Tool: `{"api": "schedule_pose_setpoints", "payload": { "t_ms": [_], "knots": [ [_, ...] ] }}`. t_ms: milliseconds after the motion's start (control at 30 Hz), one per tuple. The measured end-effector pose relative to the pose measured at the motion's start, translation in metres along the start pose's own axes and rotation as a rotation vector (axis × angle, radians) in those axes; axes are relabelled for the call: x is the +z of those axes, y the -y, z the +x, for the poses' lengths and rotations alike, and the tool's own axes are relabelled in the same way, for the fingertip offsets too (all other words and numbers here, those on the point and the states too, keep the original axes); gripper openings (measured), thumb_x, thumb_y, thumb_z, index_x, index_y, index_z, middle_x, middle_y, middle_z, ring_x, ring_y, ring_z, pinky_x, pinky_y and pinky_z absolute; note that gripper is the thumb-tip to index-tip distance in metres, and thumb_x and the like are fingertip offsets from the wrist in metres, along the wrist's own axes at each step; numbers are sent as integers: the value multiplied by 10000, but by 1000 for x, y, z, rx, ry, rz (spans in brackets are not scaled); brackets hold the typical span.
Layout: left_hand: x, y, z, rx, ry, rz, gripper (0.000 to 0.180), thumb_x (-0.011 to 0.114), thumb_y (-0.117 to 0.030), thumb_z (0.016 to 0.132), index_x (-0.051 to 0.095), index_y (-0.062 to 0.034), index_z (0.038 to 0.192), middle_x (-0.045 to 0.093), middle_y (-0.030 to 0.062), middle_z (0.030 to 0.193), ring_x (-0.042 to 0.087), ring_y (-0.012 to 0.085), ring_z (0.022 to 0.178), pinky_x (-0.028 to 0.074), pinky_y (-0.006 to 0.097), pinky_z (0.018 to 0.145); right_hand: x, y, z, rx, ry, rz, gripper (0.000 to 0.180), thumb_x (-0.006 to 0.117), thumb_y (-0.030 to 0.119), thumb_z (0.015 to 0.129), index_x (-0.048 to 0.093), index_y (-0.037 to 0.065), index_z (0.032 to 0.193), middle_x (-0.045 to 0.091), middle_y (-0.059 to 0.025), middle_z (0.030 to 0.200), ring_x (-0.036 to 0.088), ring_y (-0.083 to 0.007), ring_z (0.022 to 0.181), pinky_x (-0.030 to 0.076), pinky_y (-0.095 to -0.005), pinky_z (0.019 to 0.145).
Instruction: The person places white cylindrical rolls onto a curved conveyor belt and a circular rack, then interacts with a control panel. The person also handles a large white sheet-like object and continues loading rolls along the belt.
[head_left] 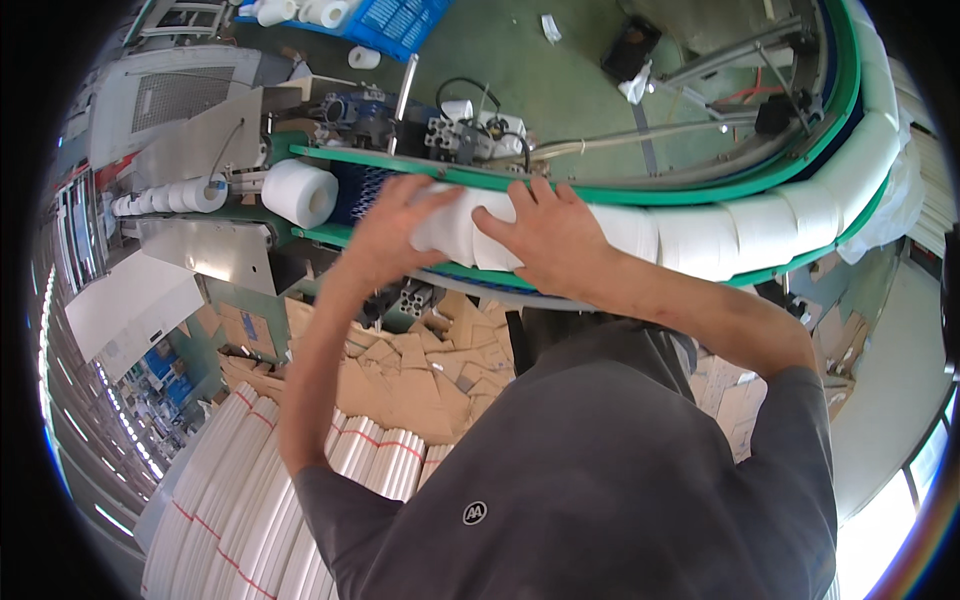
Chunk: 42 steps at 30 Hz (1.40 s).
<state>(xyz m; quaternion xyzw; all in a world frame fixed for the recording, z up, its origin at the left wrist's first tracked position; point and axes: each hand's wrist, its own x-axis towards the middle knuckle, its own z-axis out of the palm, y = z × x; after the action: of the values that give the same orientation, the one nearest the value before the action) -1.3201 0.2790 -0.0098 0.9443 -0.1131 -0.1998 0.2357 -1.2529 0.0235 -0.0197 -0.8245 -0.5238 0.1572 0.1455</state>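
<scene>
A row of white paper rolls (690, 240) lies end to end along the curved conveyor (855, 75) with green edges. My left hand (392, 232) wraps round the left end of the row, its thumb and fingers curved about the end paper roll (448, 228). Just to the right, my right hand (548, 232) grips across the top of the rolls, fingers over the far side and thumb pointing left. Left of my left hand, a separate paper roll (300, 193) rests on the belt, with bare blue mesh between.
More rolls (170, 197) line up at the far left between metal guards (205, 250). A blue crate (395, 25) with rolls stands beyond the conveyor. Flattened cardboard (420, 380) covers the floor below, beside bundled white tubes (230, 490). A metal post (403, 105) rises behind the belt.
</scene>
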Motion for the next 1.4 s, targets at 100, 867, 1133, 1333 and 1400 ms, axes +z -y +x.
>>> {"api": "schedule_pose_setpoints", "payload": {
  "t_ms": [100, 867, 1133, 1333, 1400],
  "knots": [
    [5, -3, -9, -183, -338, -326, 775, 894, -241, 651, 555, -38, 1317, 532, 157, 1278, 513, 332, 1191, 443, 420, 1027, -8, -2, 2, -23, -1, 31, 626, 673, 100, 755, 505, 199, 1350, 532, -189, 1096, 549, -358, 1009, 469, -488, 812],
    [-206, -77, -41, -37, -1559, -495, 568, 662, -117, 920, 408, 41, 1402, 468, 245, 1447, 448, 331, 1372, 315, 435, 1160, -62, 0, 80, -265, 568, -22, 666, 745, 509, 752, 589, 186, 1313, 680, -151, 805, 687, -361, 806, 529, -458, 671],
    [-60, -116, -79, -293, -1328, -723, 236, 602, 9, 939, 581, 42, 1171, 649, 146, 1107, 645, 223, 1015, 487, 338, 953, -160, -18, 221, 20, 23, 1256, 1175, 758, 463, 858, -72, 57, 1584, 252, -293, 1584, 490, -325, 1350, 368, -437, 1134],
    [21, -121, -102, -451, -999, -811, 140, 589, -16, 971, 620, 18, 1104, 663, 99, 1041, 624, 172, 959, 500, 293, 869, -111, 17, 86, -400, 223, 1069, 302, 707, 291, 911, 688, 35, 1070, 744, -73, 863, 687, -142, 772, 550, -316, 716],
    [28, -120, -97, -467, -918, -865, 150, 601, -40, 974, 624, 19, 1110, 674, 105, 1036, 629, 164, 948, 499, 287, 861, -75, 6, 15, -305, 340, 1192, 286, 696, 315, 917, 703, 43, 1007, 736, -70, 835, 689, -144, 749, 540, -330, 672]
  ]
}}
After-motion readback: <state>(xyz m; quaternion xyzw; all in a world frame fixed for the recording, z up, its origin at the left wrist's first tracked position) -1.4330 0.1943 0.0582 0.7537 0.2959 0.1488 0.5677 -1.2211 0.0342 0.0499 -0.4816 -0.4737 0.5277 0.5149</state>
